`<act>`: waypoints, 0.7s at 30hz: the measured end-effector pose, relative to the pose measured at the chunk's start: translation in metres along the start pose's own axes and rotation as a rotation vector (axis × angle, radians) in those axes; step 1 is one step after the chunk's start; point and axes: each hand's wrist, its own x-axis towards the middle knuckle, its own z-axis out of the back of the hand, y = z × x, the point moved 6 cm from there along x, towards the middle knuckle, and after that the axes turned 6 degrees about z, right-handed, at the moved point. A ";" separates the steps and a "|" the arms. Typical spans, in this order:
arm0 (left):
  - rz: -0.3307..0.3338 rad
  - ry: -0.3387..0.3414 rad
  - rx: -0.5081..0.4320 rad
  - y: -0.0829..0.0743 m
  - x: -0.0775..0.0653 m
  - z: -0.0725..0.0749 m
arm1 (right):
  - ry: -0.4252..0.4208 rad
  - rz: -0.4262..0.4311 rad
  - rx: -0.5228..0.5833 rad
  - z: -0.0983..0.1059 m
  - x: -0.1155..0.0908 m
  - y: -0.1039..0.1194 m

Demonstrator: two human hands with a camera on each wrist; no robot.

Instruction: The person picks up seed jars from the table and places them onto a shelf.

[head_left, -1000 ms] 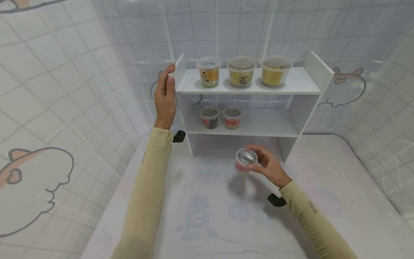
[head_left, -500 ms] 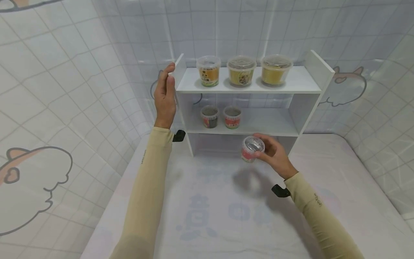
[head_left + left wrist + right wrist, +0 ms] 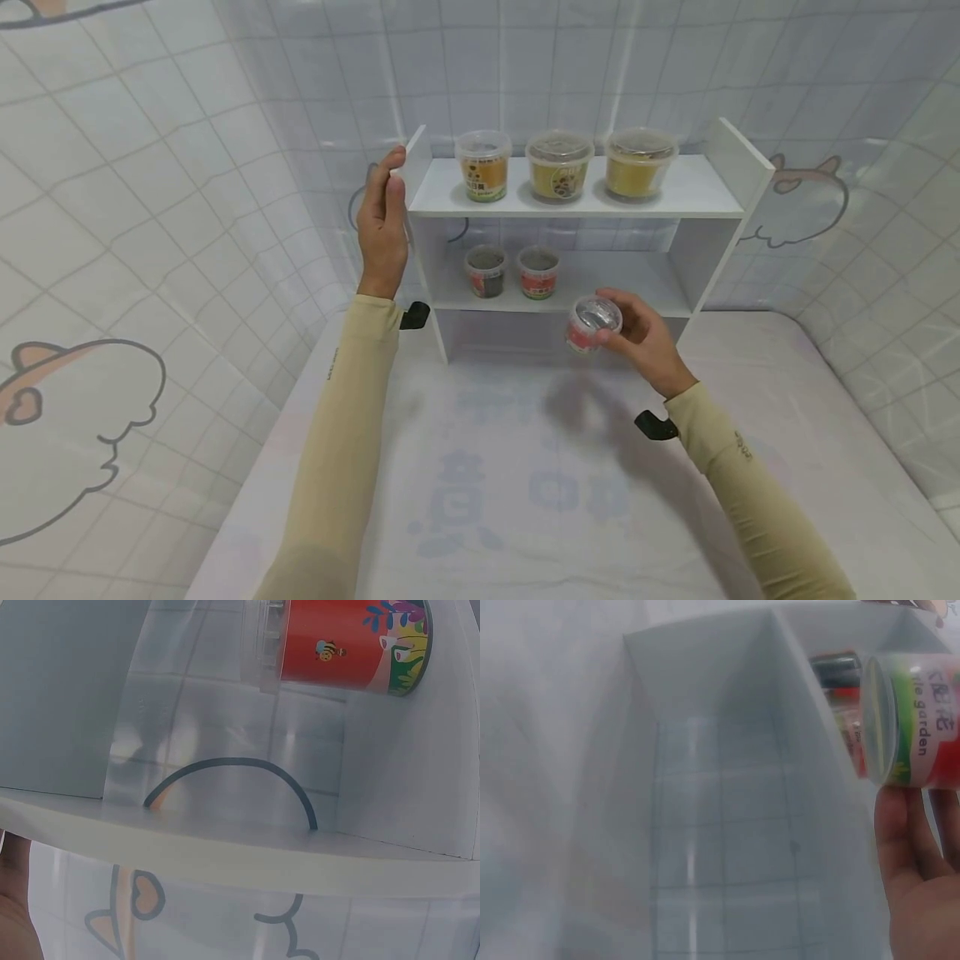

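Observation:
My right hand (image 3: 647, 343) grips a small clear plastic cup (image 3: 592, 323) with a red label and a shiny silver top. It holds the cup in front of the middle shelf's front edge, right of two similar cups there: a red-and-black one (image 3: 487, 282) and a red one (image 3: 538, 282). In the right wrist view, curled fingers support the cup (image 3: 922, 724), whose label reads "garden". My left hand (image 3: 384, 229) lies with straight fingers along the left side panel (image 3: 422, 171) of the white shelf unit. Only its edge (image 3: 15, 907) shows in the left wrist view.
On the top shelf (image 3: 585, 204) stand an orange-labelled cup (image 3: 485, 171) and two yellow lidded tubs, a middle one (image 3: 559, 173) and a right one (image 3: 640, 171). The middle shelf (image 3: 622, 283) extends right past its cups. A pale printed cloth (image 3: 510, 500) covers the table.
My right hand has lifted the cup up and slightly right, from over the table to the middle shelf's front edge. The left hand has stayed at the side panel.

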 end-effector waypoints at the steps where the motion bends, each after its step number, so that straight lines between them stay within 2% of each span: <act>1: -0.002 0.001 0.000 0.000 0.000 0.000 | -0.010 0.003 -0.003 0.002 0.002 0.000; 14: 0.019 -0.011 0.024 0.001 -0.001 0.000 | -0.104 0.008 -0.048 0.016 0.023 0.015; 21: 0.021 -0.005 0.021 0.001 -0.001 -0.001 | -0.157 -0.062 -0.177 0.016 0.035 0.026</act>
